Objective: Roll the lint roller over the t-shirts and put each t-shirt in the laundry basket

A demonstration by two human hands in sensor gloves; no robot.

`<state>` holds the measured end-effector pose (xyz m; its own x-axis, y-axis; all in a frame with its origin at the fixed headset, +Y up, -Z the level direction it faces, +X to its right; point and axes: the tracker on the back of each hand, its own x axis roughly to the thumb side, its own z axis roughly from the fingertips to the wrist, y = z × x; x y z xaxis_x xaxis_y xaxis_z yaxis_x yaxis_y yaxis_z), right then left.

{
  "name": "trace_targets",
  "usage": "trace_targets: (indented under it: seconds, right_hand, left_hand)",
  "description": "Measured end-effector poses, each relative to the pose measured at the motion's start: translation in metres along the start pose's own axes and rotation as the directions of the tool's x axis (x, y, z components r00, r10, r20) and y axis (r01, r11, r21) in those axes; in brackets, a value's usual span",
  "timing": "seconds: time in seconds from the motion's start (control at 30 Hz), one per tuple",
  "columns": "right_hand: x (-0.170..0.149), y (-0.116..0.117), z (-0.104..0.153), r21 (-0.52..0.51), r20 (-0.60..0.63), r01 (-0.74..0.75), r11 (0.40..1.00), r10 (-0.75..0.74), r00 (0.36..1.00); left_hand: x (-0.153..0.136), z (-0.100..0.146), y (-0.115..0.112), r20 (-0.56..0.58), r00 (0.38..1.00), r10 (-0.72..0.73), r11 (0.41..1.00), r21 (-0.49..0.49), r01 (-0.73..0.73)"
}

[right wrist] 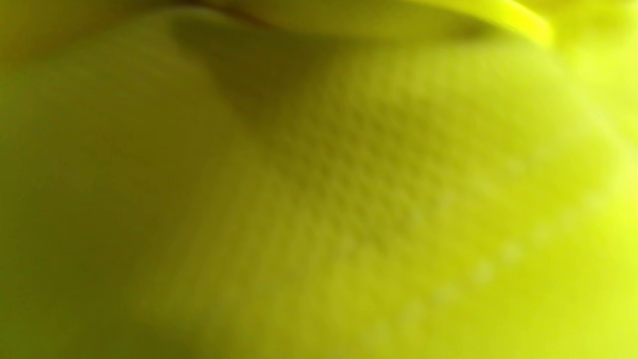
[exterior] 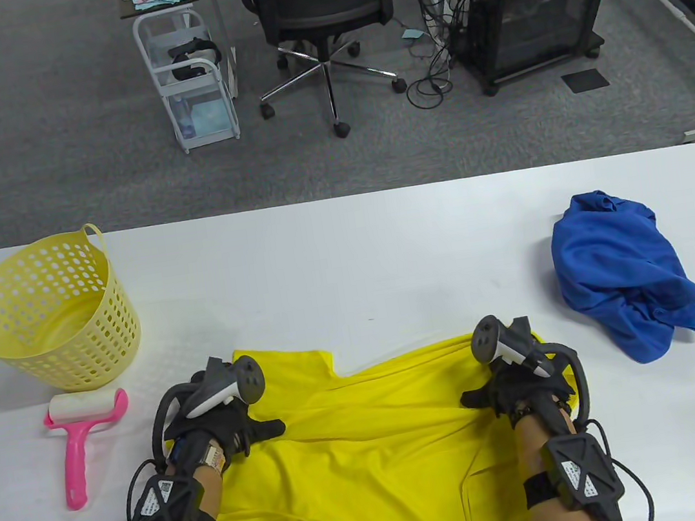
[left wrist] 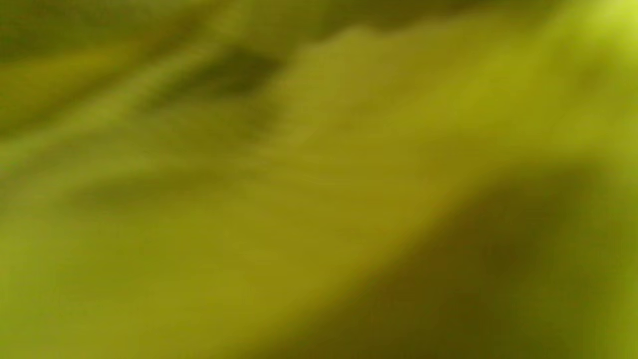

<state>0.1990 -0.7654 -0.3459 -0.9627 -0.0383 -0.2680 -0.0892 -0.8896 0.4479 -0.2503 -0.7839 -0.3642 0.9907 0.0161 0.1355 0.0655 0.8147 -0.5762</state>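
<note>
Yellow shirt [exterior: 376, 452] spread at the table's [exterior: 386, 255] near edge, hem overhanging; bare table beyond it. Basket [exterior: 49, 318] far left, roller [exterior: 83, 437] beside it; blue shirt [exterior: 623, 271] right. Left hand [exterior: 215, 424] and right hand [exterior: 515, 379] rest on the shirt, thumbs out; finger curl hidden, grip undetermined. Wrist views: blurred yellow cloth.

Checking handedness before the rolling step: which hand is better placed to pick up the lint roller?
Left hand: the pink lint roller lies just beside it; the right hand is across the yellow t-shirt.
</note>
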Motion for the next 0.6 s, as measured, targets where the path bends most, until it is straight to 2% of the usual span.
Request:
trace_targets:
  seconds: [0.03, 0.1, 0.13, 0.17, 0.23, 0.27, 0.3, 0.33, 0.37, 0.43, 0.47, 0.5, 0.57, 0.6]
  right_hand:
    - [-0.004, -0.003, 0.000, -0.051, -0.027, -0.011, 0.999, 0.010, 1.000]
    - [-0.012, -0.014, 0.005, -0.274, -0.104, -0.062, 0.960, 0.034, 0.994]
    - [-0.019, -0.019, 0.009, -0.438, -0.156, -0.066, 0.897, -0.003, 0.988]
    - [-0.023, -0.022, 0.012, -0.502, -0.165, -0.052, 0.863, -0.037, 0.986]
    - [-0.029, -0.028, 0.017, -0.533, -0.183, -0.023, 0.846, -0.089, 0.979]
    - [-0.029, -0.029, 0.018, -0.542, -0.152, -0.003, 0.840, -0.095, 0.984]
    - [-0.026, -0.030, 0.019, -0.534, -0.092, 0.042, 0.844, -0.108, 0.990]
    - [-0.019, -0.028, 0.017, -0.491, 0.025, 0.119, 0.863, -0.123, 0.992]
    - [-0.012, -0.026, 0.016, -0.448, 0.080, 0.156, 0.880, -0.134, 0.988]
    - [0.011, -0.024, 0.019, -0.404, 0.134, 0.144, 0.903, -0.097, 0.986]
    - [0.023, -0.023, 0.021, -0.404, 0.188, 0.115, 0.907, -0.040, 0.981]
    - [0.038, -0.019, 0.023, -0.425, 0.247, 0.074, 0.902, 0.036, 0.968]
    - [0.055, -0.011, 0.023, -0.445, 0.277, 0.008, 0.895, 0.129, 0.952]
    - [0.062, -0.006, 0.022, -0.428, 0.273, -0.040, 0.903, 0.171, 0.947]
  left_hand:
    - [0.000, 0.000, 0.000, 0.003, 1.000, -0.031, 1.000, -0.005, 0.031]
    - [0.003, 0.002, 0.002, -0.002, 0.994, -0.109, 0.994, -0.026, 0.109]
    - [0.004, 0.004, 0.004, -0.007, 0.991, -0.131, 0.991, -0.025, 0.131]
    - [0.004, 0.006, 0.005, -0.010, 0.990, -0.141, 0.990, -0.021, 0.141]
    - [0.004, 0.010, 0.008, -0.022, 0.984, -0.177, 0.984, -0.009, 0.177]
    - [0.004, 0.012, 0.011, -0.032, 0.982, -0.186, 0.982, 0.009, 0.186]
    - [0.004, 0.014, 0.014, -0.030, 0.982, -0.188, 0.981, 0.033, 0.189]
    - [0.005, 0.019, 0.019, -0.012, 0.983, -0.184, 0.979, 0.091, 0.185]
    - [0.006, 0.022, 0.023, -0.019, 0.983, -0.183, 0.971, 0.151, 0.184]
    - [0.013, 0.034, 0.034, -0.024, 0.989, -0.144, 0.887, 0.439, 0.140]
    - [0.018, 0.038, 0.034, 0.019, 0.991, -0.136, 0.838, 0.536, 0.104]
    - [0.027, 0.039, 0.034, 0.100, 0.982, -0.161, 0.814, 0.577, 0.074]
    - [0.038, 0.038, 0.029, 0.091, 0.977, -0.191, 0.822, 0.559, 0.109]
    - [0.044, 0.035, 0.024, 0.063, 0.967, -0.248, 0.821, 0.544, 0.175]
